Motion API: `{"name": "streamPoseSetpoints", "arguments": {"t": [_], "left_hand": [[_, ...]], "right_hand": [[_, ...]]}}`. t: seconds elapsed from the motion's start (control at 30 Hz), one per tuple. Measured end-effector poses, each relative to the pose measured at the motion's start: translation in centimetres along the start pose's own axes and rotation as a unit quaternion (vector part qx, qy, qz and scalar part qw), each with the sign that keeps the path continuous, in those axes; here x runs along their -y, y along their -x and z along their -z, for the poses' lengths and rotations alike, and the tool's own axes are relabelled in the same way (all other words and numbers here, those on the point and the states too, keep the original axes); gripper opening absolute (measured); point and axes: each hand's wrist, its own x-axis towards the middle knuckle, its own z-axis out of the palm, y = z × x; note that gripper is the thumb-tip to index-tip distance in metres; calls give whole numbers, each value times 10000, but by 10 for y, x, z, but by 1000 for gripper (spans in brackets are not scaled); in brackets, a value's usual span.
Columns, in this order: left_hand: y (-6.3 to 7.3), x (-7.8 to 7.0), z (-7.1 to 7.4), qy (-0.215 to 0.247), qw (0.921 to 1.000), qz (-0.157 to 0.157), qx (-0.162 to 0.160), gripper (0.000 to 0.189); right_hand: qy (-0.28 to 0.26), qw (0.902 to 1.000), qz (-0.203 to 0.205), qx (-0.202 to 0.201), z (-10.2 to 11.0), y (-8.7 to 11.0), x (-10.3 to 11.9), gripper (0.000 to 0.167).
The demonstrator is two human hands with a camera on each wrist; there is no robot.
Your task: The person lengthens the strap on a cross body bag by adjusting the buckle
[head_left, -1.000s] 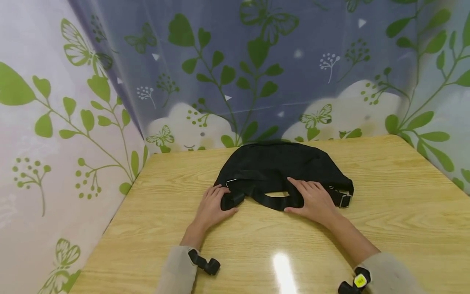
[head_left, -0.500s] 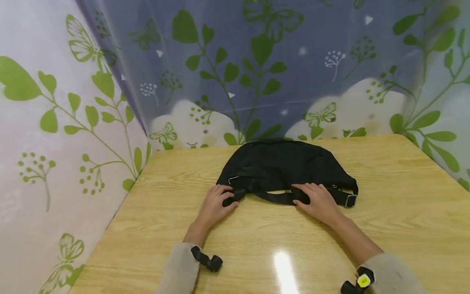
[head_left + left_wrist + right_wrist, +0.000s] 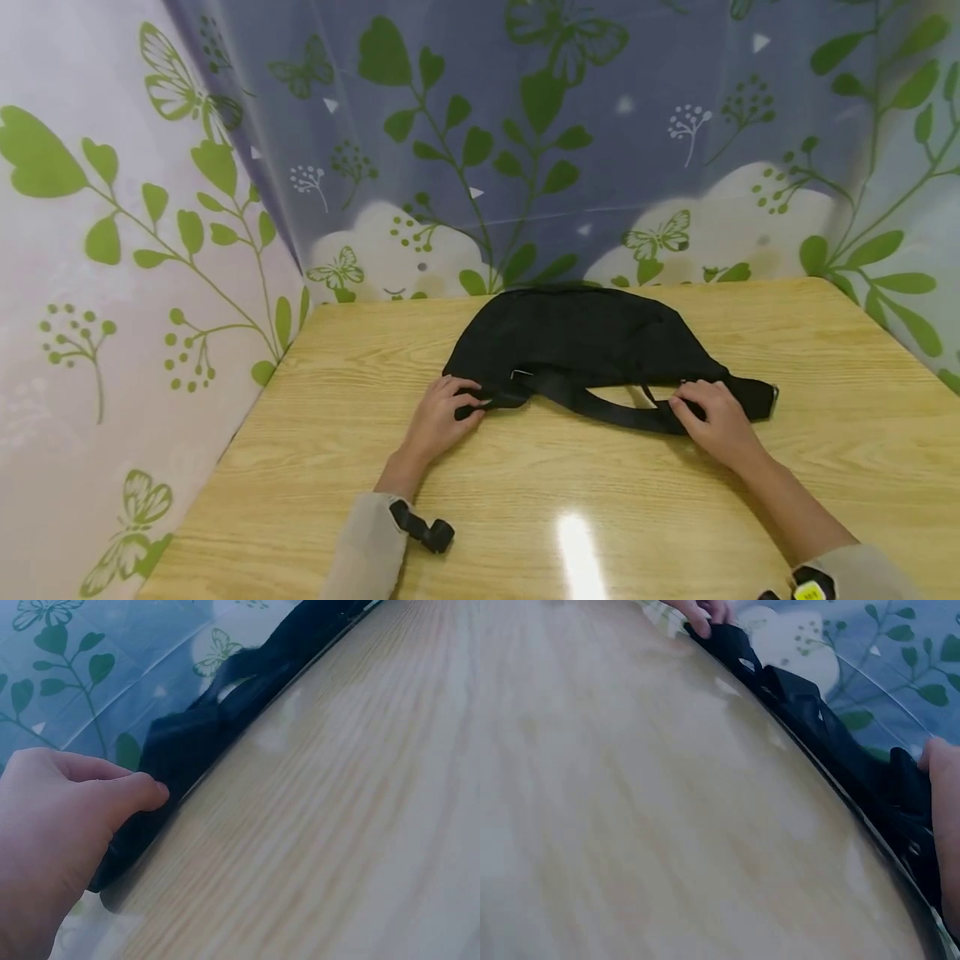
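Observation:
A black fabric waist bag (image 3: pixel 577 333) lies on the table, its curved side toward the back wall. Its black strap (image 3: pixel 615 414) runs along the near side in a low loop, with a metal ring (image 3: pixel 521 375) left of the middle. My left hand (image 3: pixel 438 421) pinches the strap at the bag's left end; the left wrist view shows the thumb (image 3: pixel 146 793) on the black fabric. Over at the right end, my right hand (image 3: pixel 720 425) holds the strap between thumb and fingers. A strap end with a metal buckle (image 3: pixel 776 400) sticks out beyond it. The right fingertips are partly hidden.
The wood-grain table (image 3: pixel 517 500) extends on both sides and in front of the bag. Patterned cloth walls (image 3: pixel 450 125) with leaves and butterflies stand close behind the bag and at the left and right. A bright glare spot (image 3: pixel 577 550) lies near the front.
My right hand has moved to the right, drawing the strap with it. The strap loop is longer, and the metal ring and right buckle have shifted right. My left hand stays at the left end.

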Motion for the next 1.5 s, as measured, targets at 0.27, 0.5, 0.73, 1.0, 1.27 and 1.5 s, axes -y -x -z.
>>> {"name": "streamPoseSetpoints", "arguments": {"t": [0.27,0.5,0.73,1.0,1.27,1.5], "left_hand": [[-1,1,1,-111,9998,167,31,11],[-8,-11,-4,-283,9981,-454,316,42],[-21,-61,-27,117,9918,-521,1159,63],[-25,-86,-40,559,9810,49,1856,61],[-4,-75,-21,448,9878,-257,1467,56],[20,-49,5,249,9949,-171,964,54]], "right_hand": [[-461,9977,64,-498,33,13,-25,30],[-281,9996,87,-24,37,17,-30,29],[-24,10000,-25,50,35,19,-30,22],[95,9999,61,-78,36,20,-33,9],[520,9910,940,-798,31,13,-32,44],[456,9897,1164,-702,35,9,-30,43]]}}
